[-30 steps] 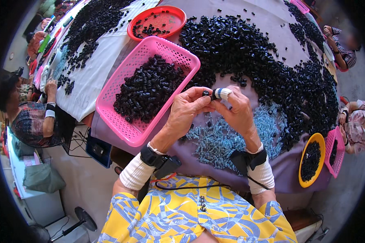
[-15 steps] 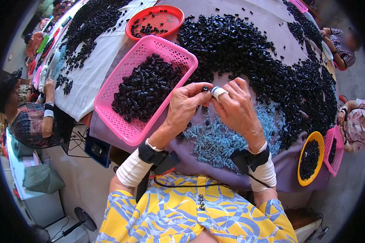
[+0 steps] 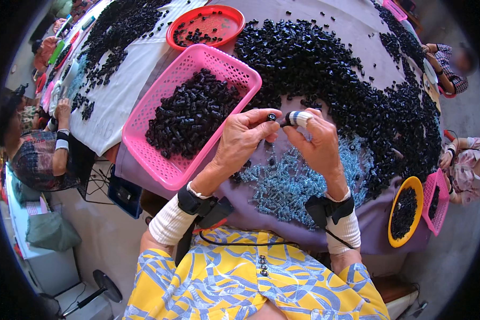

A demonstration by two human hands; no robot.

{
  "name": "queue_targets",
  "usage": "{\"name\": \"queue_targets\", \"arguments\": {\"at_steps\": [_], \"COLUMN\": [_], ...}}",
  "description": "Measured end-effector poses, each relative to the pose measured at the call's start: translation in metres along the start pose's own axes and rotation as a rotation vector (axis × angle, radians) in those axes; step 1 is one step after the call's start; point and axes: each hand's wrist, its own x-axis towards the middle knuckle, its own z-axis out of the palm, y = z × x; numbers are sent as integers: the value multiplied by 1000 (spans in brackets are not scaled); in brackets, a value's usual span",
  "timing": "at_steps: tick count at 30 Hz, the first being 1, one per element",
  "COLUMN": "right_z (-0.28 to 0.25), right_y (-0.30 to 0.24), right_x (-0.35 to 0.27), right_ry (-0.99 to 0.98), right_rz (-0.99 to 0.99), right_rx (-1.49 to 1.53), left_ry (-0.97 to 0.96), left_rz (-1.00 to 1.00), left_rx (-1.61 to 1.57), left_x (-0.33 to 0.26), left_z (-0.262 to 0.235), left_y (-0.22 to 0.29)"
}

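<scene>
Little has shifted since the earlier frame. From the head view, a small black part (image 3: 271,117) is pinched by the left hand (image 3: 244,140) against the right hand (image 3: 316,144), closed, above the blue springs (image 3: 288,184), beside the pink basket (image 3: 160,165).

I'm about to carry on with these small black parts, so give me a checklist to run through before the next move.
1. Left hand grips a small black part at its fingertips: ok.
2. Right hand, index finger wrapped in tape, meets that part: ok.
3. Whether a spring is already fitted in the part: cannot tell.
4. Pile of pale blue springs lies under both hands: ok.
5. Pink basket sits beside the left hand, with room left: ok.
6. Loose black parts heaped just beyond the hands: ok.
</scene>
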Motion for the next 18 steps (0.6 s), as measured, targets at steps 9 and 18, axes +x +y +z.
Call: {"name": "queue_targets", "arguments": {"at_steps": [9, 18], "right_z": [-3, -5], "right_y": [-7, -6], "right_x": [9, 7], "right_ry": [41, -14], "right_rz": [6, -122], "right_rx": [-77, -243], "left_ry": [12, 4], "left_rz": [99, 130], "left_rx": [153, 267], "left_x": [-2, -1], "left_z": [6, 5], "left_y": [-3, -2]}}
